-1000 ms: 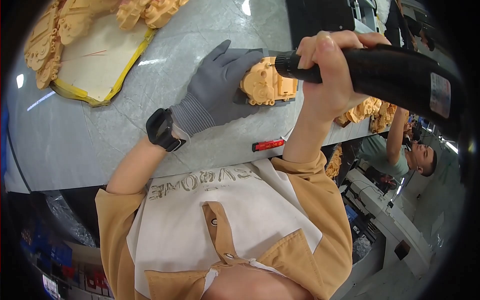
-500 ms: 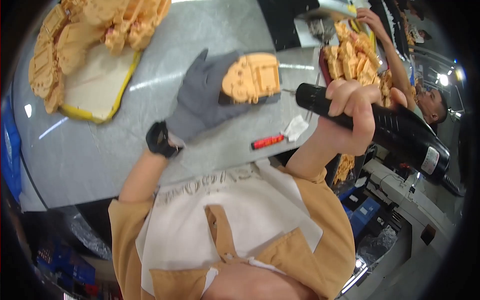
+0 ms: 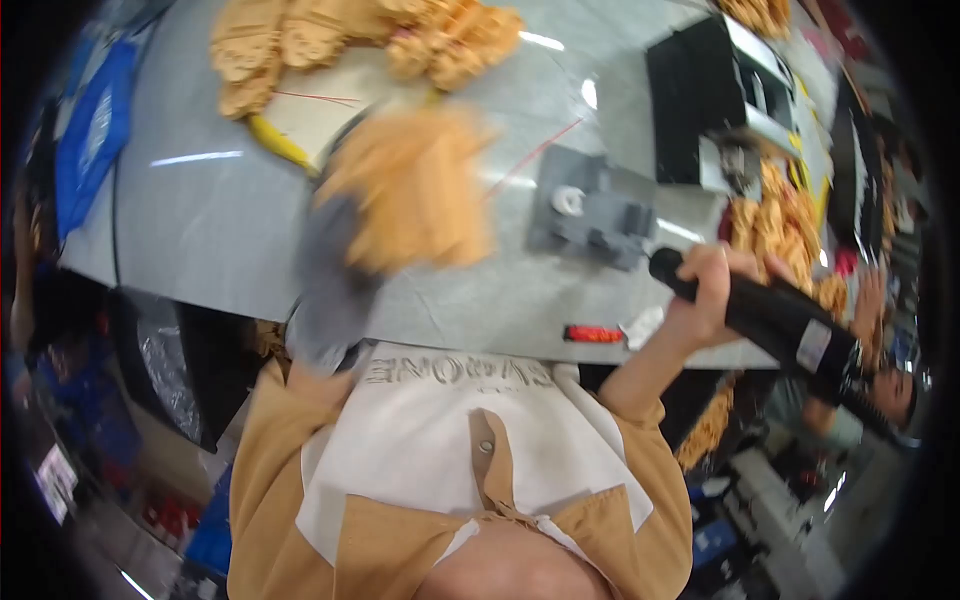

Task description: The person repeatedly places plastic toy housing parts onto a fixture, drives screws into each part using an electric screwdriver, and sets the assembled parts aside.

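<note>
My left hand (image 3: 328, 272), in a grey glove, holds an orange plastic housing (image 3: 415, 190) lifted above the grey table (image 3: 200, 215); both are blurred by motion. My right hand (image 3: 708, 290) grips a black electric screwdriver (image 3: 775, 318) near the table's front right edge, its tip pointing left and away from the housing. A grey fixture block (image 3: 592, 212) sits on the table between the two hands, with nothing on it.
A pile of orange housings (image 3: 350, 35) lies on a yellow-edged board at the back left. More orange parts (image 3: 785, 225) sit at the right beside a black box (image 3: 705, 95). A red marker (image 3: 593, 334) lies at the front edge. Another person (image 3: 880, 395) is at lower right.
My left hand has swung the orange housing up and to the left, off the grey fixture. My right hand with the screwdriver has dropped lower and pulled away to the right. The view has shifted.
</note>
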`<state>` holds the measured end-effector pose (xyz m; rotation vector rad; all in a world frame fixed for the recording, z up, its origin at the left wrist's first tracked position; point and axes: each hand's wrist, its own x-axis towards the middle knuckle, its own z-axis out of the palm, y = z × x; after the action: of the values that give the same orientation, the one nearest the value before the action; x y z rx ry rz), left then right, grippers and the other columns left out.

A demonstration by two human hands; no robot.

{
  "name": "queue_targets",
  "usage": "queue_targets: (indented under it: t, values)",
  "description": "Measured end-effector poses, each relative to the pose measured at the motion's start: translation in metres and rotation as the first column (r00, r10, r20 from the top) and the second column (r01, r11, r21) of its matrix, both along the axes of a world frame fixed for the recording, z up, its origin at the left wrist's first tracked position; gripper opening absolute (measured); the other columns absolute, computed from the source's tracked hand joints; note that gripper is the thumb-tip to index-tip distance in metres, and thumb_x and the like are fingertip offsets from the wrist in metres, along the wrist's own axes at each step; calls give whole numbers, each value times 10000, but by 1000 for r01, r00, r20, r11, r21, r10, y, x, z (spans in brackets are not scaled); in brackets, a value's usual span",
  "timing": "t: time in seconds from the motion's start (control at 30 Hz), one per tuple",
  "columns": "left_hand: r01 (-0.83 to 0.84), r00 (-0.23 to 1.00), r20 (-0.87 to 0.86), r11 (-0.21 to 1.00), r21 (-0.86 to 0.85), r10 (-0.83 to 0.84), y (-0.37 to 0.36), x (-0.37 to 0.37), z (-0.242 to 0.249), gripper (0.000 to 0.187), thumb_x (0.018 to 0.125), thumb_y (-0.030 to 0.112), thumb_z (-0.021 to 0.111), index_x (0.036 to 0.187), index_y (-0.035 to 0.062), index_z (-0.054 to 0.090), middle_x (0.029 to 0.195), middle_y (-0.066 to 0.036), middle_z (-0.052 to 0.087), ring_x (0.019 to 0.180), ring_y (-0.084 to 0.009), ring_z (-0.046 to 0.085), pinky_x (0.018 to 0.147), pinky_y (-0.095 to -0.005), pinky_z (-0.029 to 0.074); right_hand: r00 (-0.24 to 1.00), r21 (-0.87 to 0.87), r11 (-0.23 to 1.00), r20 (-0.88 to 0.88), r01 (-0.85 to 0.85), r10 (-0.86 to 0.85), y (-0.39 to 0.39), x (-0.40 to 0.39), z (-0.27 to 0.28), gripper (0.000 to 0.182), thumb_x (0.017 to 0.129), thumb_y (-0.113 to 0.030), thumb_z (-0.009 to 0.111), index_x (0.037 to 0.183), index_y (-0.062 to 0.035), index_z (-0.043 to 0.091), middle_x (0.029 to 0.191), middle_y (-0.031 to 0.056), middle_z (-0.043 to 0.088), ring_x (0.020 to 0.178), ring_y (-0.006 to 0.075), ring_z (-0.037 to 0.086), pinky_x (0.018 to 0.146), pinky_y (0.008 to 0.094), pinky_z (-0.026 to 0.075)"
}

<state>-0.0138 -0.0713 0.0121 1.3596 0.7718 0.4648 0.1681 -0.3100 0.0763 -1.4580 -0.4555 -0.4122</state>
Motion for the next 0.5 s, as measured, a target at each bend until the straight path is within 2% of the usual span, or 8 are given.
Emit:
queue_targets:
  t: [0.13,0.2,0.3,0.33,0.37,0.4,0.47,0.5]
  values:
    - [-415,775,249,766,-492,580,71,-158,6,460,842,214,560,1204,-31,418,1185,-172,498,1071,-271,506,915,-413,428,995,20,996,37,-88,88,4,1,-3,486,717,46,546,1117,31,270,550,77,502,452,150,480,538,291,450]
    - [-689,671,107,671,-275,733,78,-203,-14,446,853,224,545,1199,-29,423,1186,-172,498,1050,-265,511,921,-399,415,1000,-10,1000,15,-26,27,4,-1,3,462,715,38,543,1096,29,283,528,79,490,445,156,471,534,290,448]
    - [-612,683,-292,742,272,670,86,-325,-103,483,807,300,601,1145,-10,448,1068,-123,547,911,-237,541,881,-360,429,998,-56,998,69,6,-2,6,1,2,437,719,40,533,1092,33,306,537,86,487,439,159,450,531,294,444]
    - [-820,556,-204,492,-294,806,85,-314,-100,472,801,302,608,1138,11,450,1094,-124,525,936,-239,529,880,-352,425,998,-54,999,66,0,4,5,1,3,437,719,40,533,1092,33,306,537,86,487,439,159,450,531,294,444]
    - [-642,374,-224,76,-763,900,84,-299,-95,462,796,304,616,1131,31,452,1120,-125,504,961,-241,518,878,-345,421,999,-32,999,51,0,2,4,2,3,444,719,39,536,1098,36,304,538,88,487,441,158,451,531,296,444]
    - [-635,442,-219,131,-761,870,82,-262,-68,471,809,259,599,1180,28,424,1191,-145,443,1009,-261,482,928,-337,381,999,-11,1000,35,7,-7,4,1,3,452,719,38,539,1104,39,302,540,90,487,442,157,452,531,299,444]
    - [-817,463,-53,449,361,885,88,-171,-15,553,824,237,581,1253,-18,345,1261,-165,393,1098,-279,439,984,-339,325,1000,8,1000,31,1,-2,4,1,4,457,720,33,541,1108,40,301,539,90,486,445,158,455,534,301,446]
    - [-701,624,189,436,565,758,87,-124,14,594,830,234,575,1289,-22,296,1286,-166,381,1134,-272,426,996,-338,311,1000,25,1000,26,-13,13,3,2,5,461,721,29,543,1111,41,299,538,91,485,448,159,458,538,304,448]
